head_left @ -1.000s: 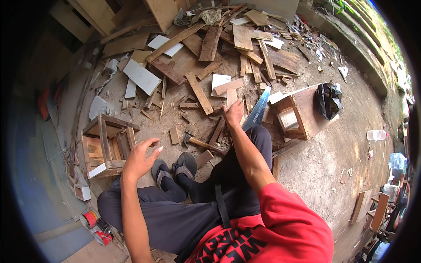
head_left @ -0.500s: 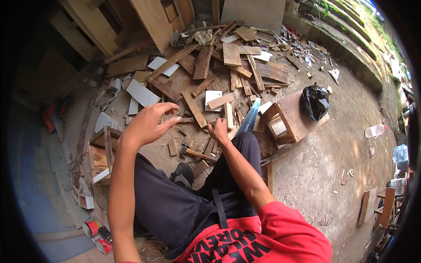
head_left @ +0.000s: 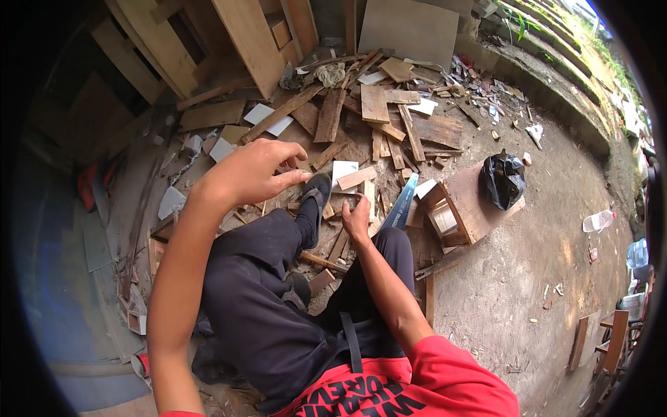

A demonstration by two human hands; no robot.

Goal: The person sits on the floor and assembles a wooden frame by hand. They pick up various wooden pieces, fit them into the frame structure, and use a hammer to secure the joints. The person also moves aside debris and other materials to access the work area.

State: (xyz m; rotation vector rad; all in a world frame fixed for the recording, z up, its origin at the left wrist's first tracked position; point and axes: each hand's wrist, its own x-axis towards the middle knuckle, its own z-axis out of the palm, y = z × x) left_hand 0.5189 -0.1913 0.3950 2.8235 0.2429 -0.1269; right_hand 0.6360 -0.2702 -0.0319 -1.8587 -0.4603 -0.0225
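The left hand (head_left: 256, 174) hangs raised, fingers loosely curled with the thumb standing apart, nothing visible between them. Lower down, the right hand (head_left: 357, 218) has its fingers bent inward, and I cannot tell whether they grip anything. It is the nearer hand to the short pale wood block (head_left: 369, 197), just beyond and rightward of its fingers, long axis pointing away from the person, toward scattered boards (head_left: 374, 104).
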